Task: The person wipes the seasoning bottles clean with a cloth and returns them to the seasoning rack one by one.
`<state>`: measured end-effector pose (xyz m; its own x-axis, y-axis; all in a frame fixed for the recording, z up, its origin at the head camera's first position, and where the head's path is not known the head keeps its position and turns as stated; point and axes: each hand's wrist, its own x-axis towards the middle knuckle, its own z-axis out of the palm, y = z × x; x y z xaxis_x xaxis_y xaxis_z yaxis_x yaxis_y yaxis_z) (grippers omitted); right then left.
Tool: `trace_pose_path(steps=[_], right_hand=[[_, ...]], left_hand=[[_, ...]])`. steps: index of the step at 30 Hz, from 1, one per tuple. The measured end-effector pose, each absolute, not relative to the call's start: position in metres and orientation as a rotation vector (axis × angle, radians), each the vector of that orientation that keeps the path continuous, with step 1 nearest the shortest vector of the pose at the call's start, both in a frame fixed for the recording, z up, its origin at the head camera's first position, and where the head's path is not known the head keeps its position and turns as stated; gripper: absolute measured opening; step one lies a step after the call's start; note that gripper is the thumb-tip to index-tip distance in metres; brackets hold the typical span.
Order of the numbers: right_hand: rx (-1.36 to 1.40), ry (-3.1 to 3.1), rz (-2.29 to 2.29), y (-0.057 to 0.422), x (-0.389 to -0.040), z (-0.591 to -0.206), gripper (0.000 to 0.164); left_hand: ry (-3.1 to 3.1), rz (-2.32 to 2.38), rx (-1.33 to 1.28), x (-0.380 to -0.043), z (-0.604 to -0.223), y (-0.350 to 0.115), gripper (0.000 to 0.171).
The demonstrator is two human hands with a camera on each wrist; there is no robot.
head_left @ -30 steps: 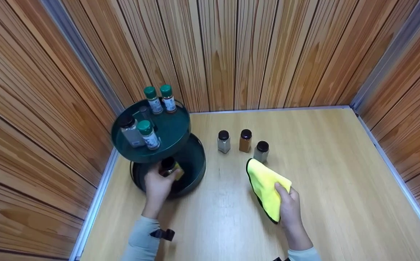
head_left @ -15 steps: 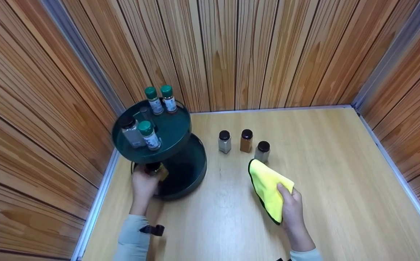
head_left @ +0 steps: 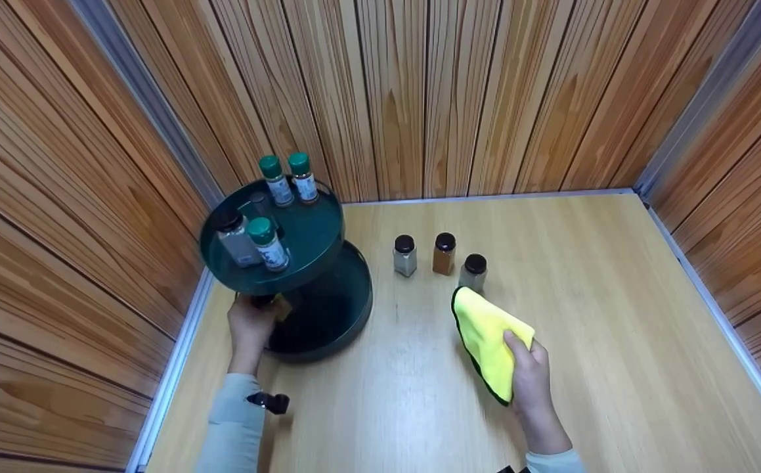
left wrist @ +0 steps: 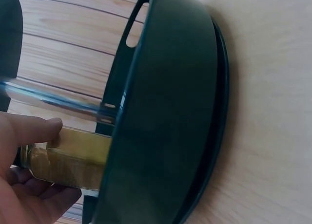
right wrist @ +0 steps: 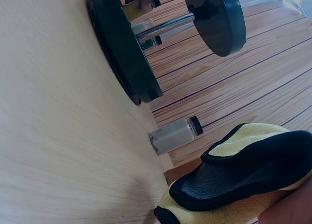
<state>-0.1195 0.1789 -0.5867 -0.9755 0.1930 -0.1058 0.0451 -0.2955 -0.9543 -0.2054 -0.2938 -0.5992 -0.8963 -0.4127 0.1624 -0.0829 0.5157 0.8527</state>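
Note:
At the left side of the dark green two-tier rack's lower tray [head_left: 347, 332], my left hand [head_left: 249, 327] grips a glass spice jar [left wrist: 73, 156] with yellow-brown contents. Thumb and fingers lie on both sides of the jar near its dark cap. The jar's bottom is hidden behind the tray wall [left wrist: 165, 107] in the left wrist view, so contact with the tray floor cannot be told. My right hand [head_left: 532, 384] holds a folded yellow cloth [head_left: 490, 341] with black edging above the table, in front of a dark-capped jar [head_left: 473, 270].
Two more dark-capped jars, one pale [head_left: 405, 257] and one orange-brown [head_left: 444, 256], stand on the table. The upper tray [head_left: 311, 240] bears several green- and black-capped jars and overhangs my left hand. Another jar [right wrist: 146, 31] shows at the lower tier. Wooden panels [head_left: 393, 98] enclose the table.
My left hand has carried the jar leftward along the lower tray, partly under the upper tray. My right hand and the cloth have barely moved.

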Motion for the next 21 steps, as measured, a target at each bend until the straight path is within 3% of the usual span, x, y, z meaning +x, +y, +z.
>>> trace_pose_path(steps=[21], right_hand=[[-0.344,-1.797,2.423,0.176,-0.122,-0.588,0.029]], left_hand=[[-2.543,-1.357,0.475,-0.216,-0.607,-0.309,0.053]])
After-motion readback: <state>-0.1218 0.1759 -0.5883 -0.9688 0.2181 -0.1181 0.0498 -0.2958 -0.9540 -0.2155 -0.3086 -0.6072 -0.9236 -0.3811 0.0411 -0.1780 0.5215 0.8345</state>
